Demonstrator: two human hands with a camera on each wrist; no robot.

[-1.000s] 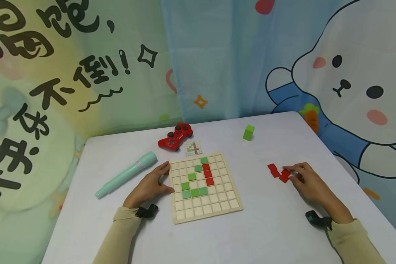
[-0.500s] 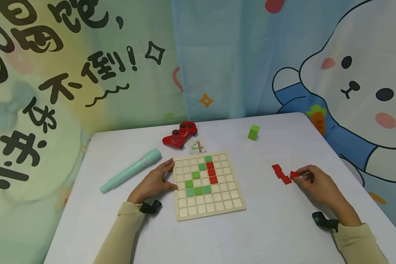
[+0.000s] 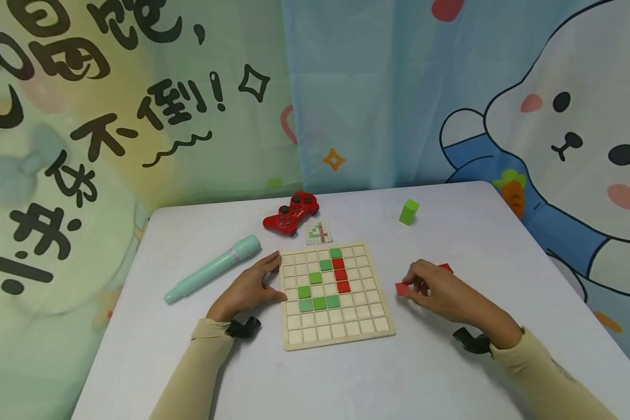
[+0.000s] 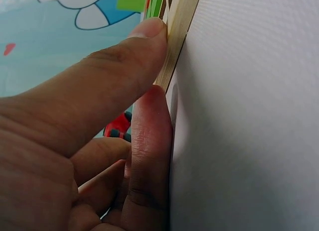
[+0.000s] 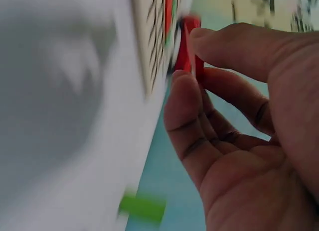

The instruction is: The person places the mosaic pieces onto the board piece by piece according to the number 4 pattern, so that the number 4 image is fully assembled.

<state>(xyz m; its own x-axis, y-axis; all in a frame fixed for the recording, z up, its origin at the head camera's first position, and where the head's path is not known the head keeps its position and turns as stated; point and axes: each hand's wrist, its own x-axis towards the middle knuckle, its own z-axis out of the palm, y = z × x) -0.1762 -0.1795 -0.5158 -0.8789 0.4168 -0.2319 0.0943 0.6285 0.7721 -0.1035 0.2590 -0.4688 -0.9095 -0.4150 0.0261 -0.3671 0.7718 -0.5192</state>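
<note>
A wooden grid board (image 3: 378,329) lies flat in the middle of the white table (image 3: 346,379), with several green tiles (image 3: 319,303) and a column of red tiles (image 3: 339,274) set in it. My left hand (image 3: 252,289) rests against the board's left edge (image 4: 174,37), with its thumb and a fingertip touching the rim. My right hand (image 3: 441,294) hovers just right of the board and pinches a small red tile (image 3: 401,289) (image 5: 188,47) between thumb and fingers. Another red tile (image 3: 445,268) peeks out behind that hand.
A red game controller (image 3: 291,214) and a small pattern card (image 3: 319,232) lie behind the board. A mint-green cylinder (image 3: 212,269) lies to the left and a green block (image 3: 409,212) stands at the back right. A cartoon curtain hangs behind the table.
My right hand picked one red tile from the pile at the right and carried it left toward the board. The left hand stayed at the board's edge.
</note>
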